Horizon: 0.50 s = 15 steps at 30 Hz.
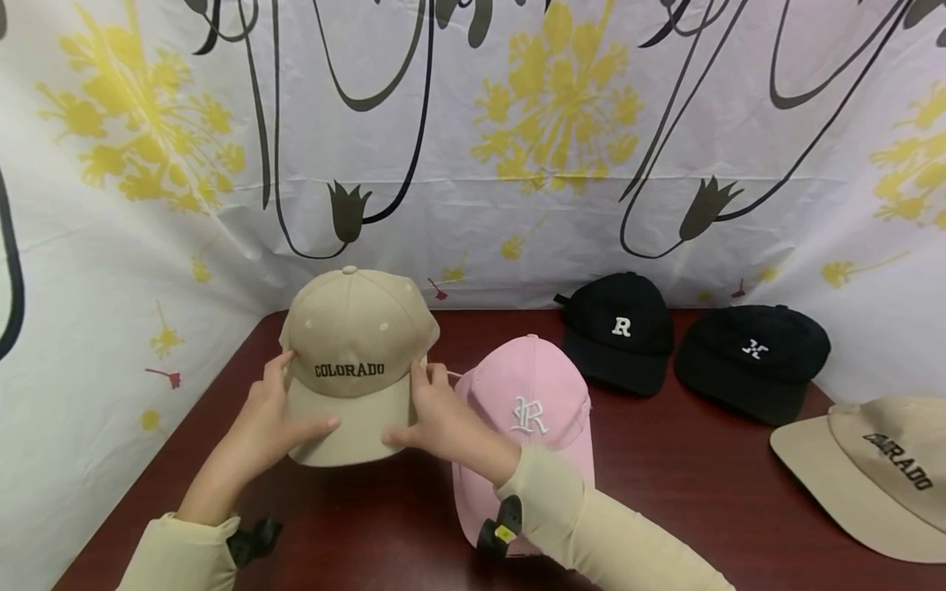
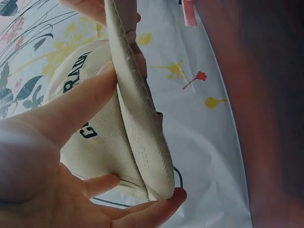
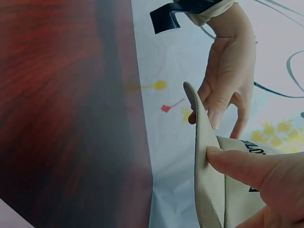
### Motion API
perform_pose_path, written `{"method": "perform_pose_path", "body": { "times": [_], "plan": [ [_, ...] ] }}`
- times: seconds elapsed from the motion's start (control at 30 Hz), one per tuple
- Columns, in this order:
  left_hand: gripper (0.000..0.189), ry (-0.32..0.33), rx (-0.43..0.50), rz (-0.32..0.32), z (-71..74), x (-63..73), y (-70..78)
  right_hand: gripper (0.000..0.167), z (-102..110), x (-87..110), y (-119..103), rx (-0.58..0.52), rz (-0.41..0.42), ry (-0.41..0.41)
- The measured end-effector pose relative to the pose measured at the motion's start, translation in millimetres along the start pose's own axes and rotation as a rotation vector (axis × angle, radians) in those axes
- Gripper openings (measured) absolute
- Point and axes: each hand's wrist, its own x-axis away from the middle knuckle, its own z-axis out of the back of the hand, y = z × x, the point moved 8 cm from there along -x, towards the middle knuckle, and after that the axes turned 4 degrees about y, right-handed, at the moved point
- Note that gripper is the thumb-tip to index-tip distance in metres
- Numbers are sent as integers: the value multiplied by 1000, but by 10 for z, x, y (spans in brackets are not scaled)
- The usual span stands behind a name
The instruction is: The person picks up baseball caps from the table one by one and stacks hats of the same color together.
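A beige baseball cap [image 1: 351, 320] with COLORADO across its front is held between both hands at the left of the table. My left hand [image 1: 269, 414] grips the brim's left side, thumb on top and fingertips at the underside in the left wrist view. My right hand [image 1: 443, 419] pinches the right side of the brim [image 3: 209, 190], its thumb [image 3: 232, 161] lying on top. Right beside the right hand is a pink cap [image 1: 528, 386] with a white letter R, partly covered by the right forearm.
Two black caps, one with a white R [image 1: 621, 328] and one with a white emblem [image 1: 754, 349], lie at the back right. Another beige cap [image 1: 902, 476] sits at the right edge. A patterned white cloth [image 1: 473, 246] hangs behind the dark red table [image 1: 665, 492].
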Motion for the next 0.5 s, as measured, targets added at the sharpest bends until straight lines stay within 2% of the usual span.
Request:
{"method": "perform_pose_path", "body": {
  "times": [0.23,0.5],
  "plan": [
    [107,-29,-9,30,-111,147,-118,104,-151,120,53,14,-32,-50],
    [107,-57,-6,54,-255,299,-230,104,-306,239,91,56,1,-76]
  ]
}}
